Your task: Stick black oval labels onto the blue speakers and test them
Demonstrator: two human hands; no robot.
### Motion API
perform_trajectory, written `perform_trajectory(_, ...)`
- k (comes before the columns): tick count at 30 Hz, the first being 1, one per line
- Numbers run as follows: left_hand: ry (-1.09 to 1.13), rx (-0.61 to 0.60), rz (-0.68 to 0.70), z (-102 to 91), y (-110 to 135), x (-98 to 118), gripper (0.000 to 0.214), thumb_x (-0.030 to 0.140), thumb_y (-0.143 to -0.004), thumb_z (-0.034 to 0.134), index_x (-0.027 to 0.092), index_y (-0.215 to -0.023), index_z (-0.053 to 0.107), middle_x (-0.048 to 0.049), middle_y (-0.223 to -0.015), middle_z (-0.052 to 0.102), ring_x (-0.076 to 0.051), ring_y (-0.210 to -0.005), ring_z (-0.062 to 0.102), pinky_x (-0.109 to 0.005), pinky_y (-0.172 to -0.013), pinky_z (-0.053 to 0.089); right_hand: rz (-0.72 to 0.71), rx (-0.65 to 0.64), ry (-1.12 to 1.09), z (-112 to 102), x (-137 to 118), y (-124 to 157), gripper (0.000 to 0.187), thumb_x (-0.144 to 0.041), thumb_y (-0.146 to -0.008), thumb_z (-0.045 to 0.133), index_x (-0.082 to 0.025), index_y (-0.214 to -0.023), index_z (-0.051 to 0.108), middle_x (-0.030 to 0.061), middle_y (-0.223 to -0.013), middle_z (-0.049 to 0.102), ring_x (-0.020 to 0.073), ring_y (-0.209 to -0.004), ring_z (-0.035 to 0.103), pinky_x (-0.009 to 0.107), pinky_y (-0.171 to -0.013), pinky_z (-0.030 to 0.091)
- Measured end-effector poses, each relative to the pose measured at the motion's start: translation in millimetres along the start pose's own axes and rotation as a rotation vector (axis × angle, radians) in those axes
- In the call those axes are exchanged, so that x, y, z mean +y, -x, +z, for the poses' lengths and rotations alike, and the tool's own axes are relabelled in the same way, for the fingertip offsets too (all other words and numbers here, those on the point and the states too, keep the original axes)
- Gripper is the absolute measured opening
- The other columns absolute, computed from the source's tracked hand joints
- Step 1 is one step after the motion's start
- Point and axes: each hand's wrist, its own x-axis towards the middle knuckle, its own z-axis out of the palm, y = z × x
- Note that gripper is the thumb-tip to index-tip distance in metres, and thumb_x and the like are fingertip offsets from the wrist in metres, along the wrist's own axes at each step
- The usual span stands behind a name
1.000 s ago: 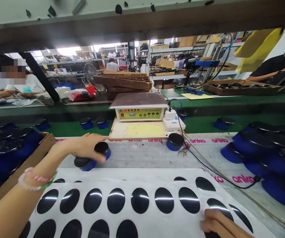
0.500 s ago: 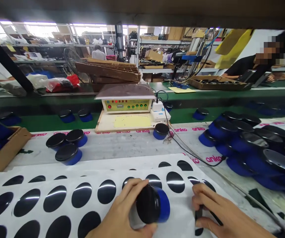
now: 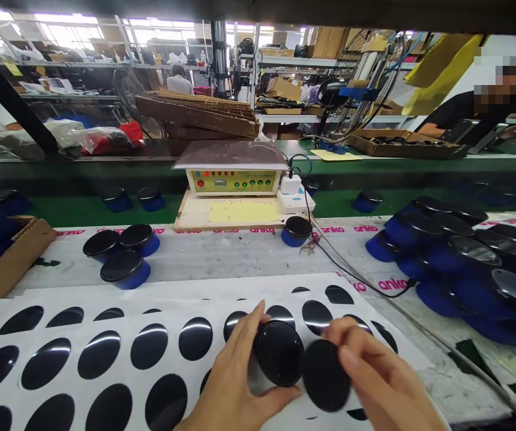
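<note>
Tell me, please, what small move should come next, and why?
Probably the right hand should bring its black disc over the round black piece in the left hand and line up their edges. The disc is held just beside the piece, whose round face is turned to view, and both look similar in size.

I read "anko" in pink letters, repeated along the far edge of the pale sheeting (image 3: 222, 256) before me and again nearer, at right (the control box (image 3: 235, 183) bears markings too small for me).
</note>
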Motion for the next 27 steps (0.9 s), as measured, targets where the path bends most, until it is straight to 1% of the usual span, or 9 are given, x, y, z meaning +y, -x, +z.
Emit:
perform_trajectory(2,0.082,-0.004,-0.047,0.2,0.6,-4.9,0.096,0.021,-0.063,0.08,0.04,-0.142,0.029,0.0009,-0.13,0.057,-0.024,-0.12,0.055,-0.043,-0.106,0.041,0.08,-0.053,-0.125,22.8,10.2,-5.8,0.037,-0.046,-0.073,0.071,-0.02,-0.06,0.049,0.0008,-0.081,0.049,0.0155,-0.074,0.046,0.024,-0.064,0.042)
perform_trajectory(4,0.116,-0.004,-0.081,0.0,1.5,-7.1,0.098,0.02,-0.06,0.082,0.04,-0.141,0.03,0.0028,-0.13,0.058,-0.023,-0.122,0.054,-0.042,-0.107,0.039,0.097,-0.076,-0.152,31.8,18.0,-10.0,0.037,-0.044,-0.074,0.071,-0.02,-0.06,0.047,0.0006,-0.08,0.047,0.0158,-0.077,0.044,0.024,-0.066,0.04)
perform_trajectory(9,0.109,0.015,-0.071,0.1,2.4,-5.0,0.097,0.019,-0.057,0.084,0.039,-0.138,0.036,0.0032,-0.131,0.059,-0.024,-0.122,0.054,-0.041,-0.107,0.04,0.083,-0.109,-0.094,29.3,25.0,-11.5,0.036,-0.043,-0.075,0.07,-0.02,-0.061,0.047,0.0007,-0.081,0.045,0.0165,-0.077,0.043,0.026,-0.068,0.04)
perform_trajectory(13,0.102,0.029,-0.067,0.1,2.3,-2.4,0.09,0.021,-0.059,0.083,0.041,-0.134,0.04,0.0062,-0.13,0.059,-0.021,-0.121,0.055,-0.039,-0.107,0.041,0.066,-0.091,-0.092,31.3,27.3,-11.1,0.035,-0.042,-0.078,0.069,-0.02,-0.062,0.048,0.0002,-0.085,0.045,0.0155,-0.08,0.044,0.025,-0.071,0.04)
perform_trajectory(16,0.098,0.022,-0.076,-1.1,1.7,0.2,0.084,0.023,-0.061,0.082,0.037,-0.133,0.043,0.0032,-0.13,0.059,-0.023,-0.122,0.055,-0.04,-0.108,0.04,0.023,-0.092,-0.061,33.6,28.5,-11.9,0.034,-0.041,-0.079,0.068,-0.019,-0.062,0.048,0.0004,-0.085,0.045,0.0153,-0.08,0.045,0.025,-0.07,0.04)
perform_trajectory(19,0.094,-0.005,-0.097,-2.7,0.9,2.8,0.082,0.023,-0.063,0.08,0.033,-0.135,0.042,0.0006,-0.132,0.058,-0.024,-0.123,0.053,-0.042,-0.109,0.039,-0.026,-0.068,0.006,35.4,26.1,-12.0,0.034,-0.041,-0.08,0.067,-0.02,-0.062,0.048,0.0008,-0.082,0.045,0.0158,-0.079,0.046,0.025,-0.068,0.04)
perform_trajectory(23,0.101,-0.016,-0.095,-3.4,0.9,4.0,0.083,0.021,-0.064,0.079,0.036,-0.136,0.04,0.0025,-0.132,0.058,-0.022,-0.125,0.052,-0.042,-0.11,0.038,-0.09,-0.02,0.109,38.3,20.7,-11.0,0.032,-0.041,-0.08,0.066,-0.021,-0.062,0.049,0.0004,-0.078,0.047,0.0161,-0.078,0.047,0.025,-0.069,0.04)
perform_trajectory(27,0.098,-0.003,-0.092,-2.9,1.4,4.6,0.083,0.018,-0.064,0.078,0.037,-0.135,0.04,0.0039,-0.131,0.058,-0.021,-0.124,0.053,-0.042,-0.109,0.038,-0.142,0.004,0.173,40.1,20.0,-10.2,0.031,-0.042,-0.081,0.065,-0.022,-0.063,0.049,0.0008,-0.079,0.048,0.0174,-0.079,0.049,0.027,-0.07,0.04)
